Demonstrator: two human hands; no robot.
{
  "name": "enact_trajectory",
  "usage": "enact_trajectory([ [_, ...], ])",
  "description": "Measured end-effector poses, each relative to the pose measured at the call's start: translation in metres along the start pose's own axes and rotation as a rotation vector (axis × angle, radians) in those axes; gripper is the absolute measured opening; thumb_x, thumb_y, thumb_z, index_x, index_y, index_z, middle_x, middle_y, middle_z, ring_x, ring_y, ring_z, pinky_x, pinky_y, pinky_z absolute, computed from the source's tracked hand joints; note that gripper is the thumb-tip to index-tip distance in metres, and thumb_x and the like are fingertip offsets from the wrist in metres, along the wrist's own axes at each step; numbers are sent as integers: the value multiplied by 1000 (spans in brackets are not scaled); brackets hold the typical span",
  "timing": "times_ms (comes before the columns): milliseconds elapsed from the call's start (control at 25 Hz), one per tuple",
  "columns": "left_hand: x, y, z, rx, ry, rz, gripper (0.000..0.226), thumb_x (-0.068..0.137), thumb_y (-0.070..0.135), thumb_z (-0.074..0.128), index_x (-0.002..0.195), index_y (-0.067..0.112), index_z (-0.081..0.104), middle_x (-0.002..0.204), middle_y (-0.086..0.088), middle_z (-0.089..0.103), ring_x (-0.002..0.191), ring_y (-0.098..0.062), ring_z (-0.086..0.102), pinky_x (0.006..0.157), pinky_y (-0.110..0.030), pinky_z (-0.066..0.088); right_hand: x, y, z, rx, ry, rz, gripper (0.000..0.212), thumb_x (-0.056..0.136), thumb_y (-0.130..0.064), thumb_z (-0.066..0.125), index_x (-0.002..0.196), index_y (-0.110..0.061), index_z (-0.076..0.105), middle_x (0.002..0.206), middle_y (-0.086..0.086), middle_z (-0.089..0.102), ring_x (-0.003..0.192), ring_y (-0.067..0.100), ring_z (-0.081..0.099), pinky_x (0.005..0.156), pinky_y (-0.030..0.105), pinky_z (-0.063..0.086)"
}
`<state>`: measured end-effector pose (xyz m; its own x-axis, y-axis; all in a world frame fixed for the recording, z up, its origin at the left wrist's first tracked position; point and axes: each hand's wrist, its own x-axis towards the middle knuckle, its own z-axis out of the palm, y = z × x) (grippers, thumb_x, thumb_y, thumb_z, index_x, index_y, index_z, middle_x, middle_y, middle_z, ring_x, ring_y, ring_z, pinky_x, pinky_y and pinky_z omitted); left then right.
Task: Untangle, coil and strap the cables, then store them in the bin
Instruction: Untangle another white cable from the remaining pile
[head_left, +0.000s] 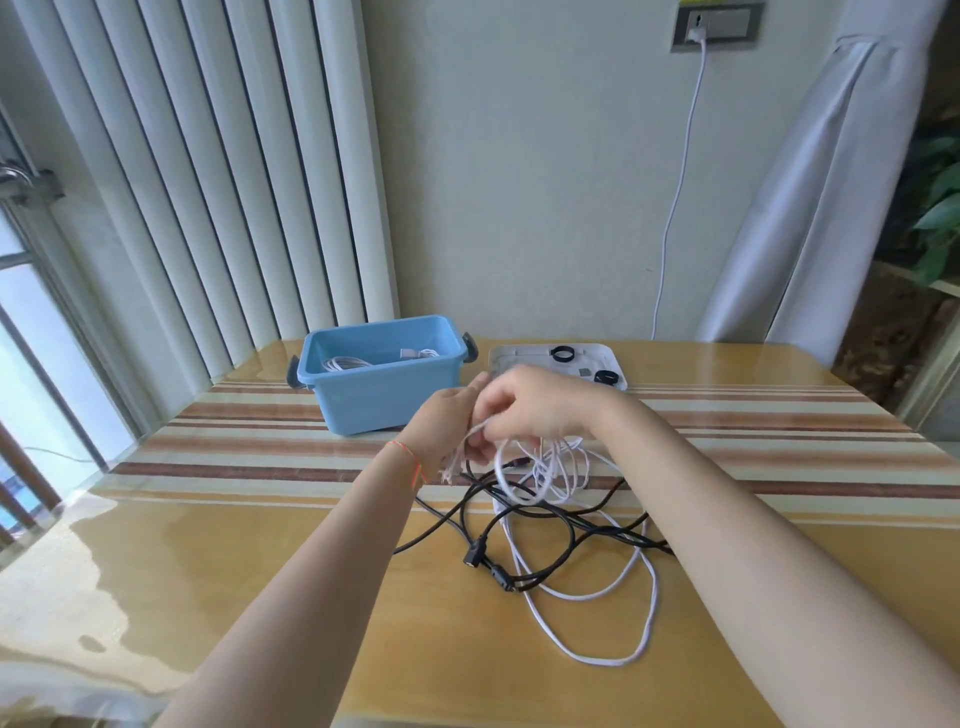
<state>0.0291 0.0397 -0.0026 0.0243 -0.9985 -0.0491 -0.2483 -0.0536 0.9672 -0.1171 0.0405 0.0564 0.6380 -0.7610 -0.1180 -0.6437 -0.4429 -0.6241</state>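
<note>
Yellow wood and a striped runner cover the bench, which stands against a pale wall. At centre, the left hand grips a bunch of white cable, and the right hand, fingers curled, pinches a strand of it. Toward 6 o'clock, black cables lie tangled with white loops. At 11 o'clock the blue bin holds coiled cables; at 1 o'clock a white lid carries black straps.
</note>
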Motion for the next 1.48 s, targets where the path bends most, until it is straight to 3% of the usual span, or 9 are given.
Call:
enact_trajectory([
  [120,-2,-3,-1,-17,-162,-116,51,102,48,42,64,14,46,55,-4,36,44,-17,29,46,-24,24,-2,14,-6,74,252,67,13,79,-22,76,88,-16,69,65,-9,60,47,11,47,44,24,40],
  [320,-2,-8,-7,-41,-374,-130,52,100,51,45,60,22,28,57,1,16,50,-15,12,49,-30,11,0,41,-3,18,258,193,29,79,-38,79,79,-15,61,64,-3,61,59,14,56,57,26,46],
  [560,17,-32,-26,-784,164,-121,47,101,24,48,58,23,29,44,7,21,36,-9,17,37,-17,17,-2,84,6,-285,183,411,14,86,-25,71,83,-14,63,85,1,64,69,16,51,63,27,42],
  [680,22,-42,-38,-935,371,-183,42,100,23,48,62,21,32,43,7,24,34,-9,19,39,-15,17,-7,100,-5,-763,234,748,24,95,-24,53,118,-19,61,133,9,54,112,26,50,96,39,38],
  [800,16,-39,-30,-712,163,-201,45,100,26,53,61,22,30,47,6,22,36,-9,18,39,-16,17,0,85,-12,-675,249,510,21,94,-17,53,111,-13,64,124,11,61,104,24,57,87,34,41],
  [960,8,-27,-23,-463,-185,-180,47,99,22,50,62,25,23,50,7,16,40,-9,13,41,-21,12,5,51,-1,380,277,147,20,101,-20,51,99,-5,63,64,1,61,51,15,56,54,24,47],
  [1200,12,-51,-50,-1223,-756,-55,49,105,38,33,58,22,30,47,8,23,37,-8,17,40,-20,18,6,79,-5,621,342,262,16,100,-19,56,98,-3,59,53,-6,37,41,7,25,38,20,20],
  [1360,12,-61,-66,-1536,-311,-83,57,103,36,31,50,18,31,43,6,20,40,-8,11,40,-22,18,-2,107,-6,729,317,379,10,91,4,60,101,0,59,67,5,50,44,9,38,41,20,33],
  [1480,13,-55,-58,-1445,-130,-83,46,98,30,34,53,19,32,44,6,23,44,-9,11,44,-22,20,-4,95,-2,263,309,378,4,91,-6,66,94,-4,66,74,6,62,49,11,49,47,23,44],
])
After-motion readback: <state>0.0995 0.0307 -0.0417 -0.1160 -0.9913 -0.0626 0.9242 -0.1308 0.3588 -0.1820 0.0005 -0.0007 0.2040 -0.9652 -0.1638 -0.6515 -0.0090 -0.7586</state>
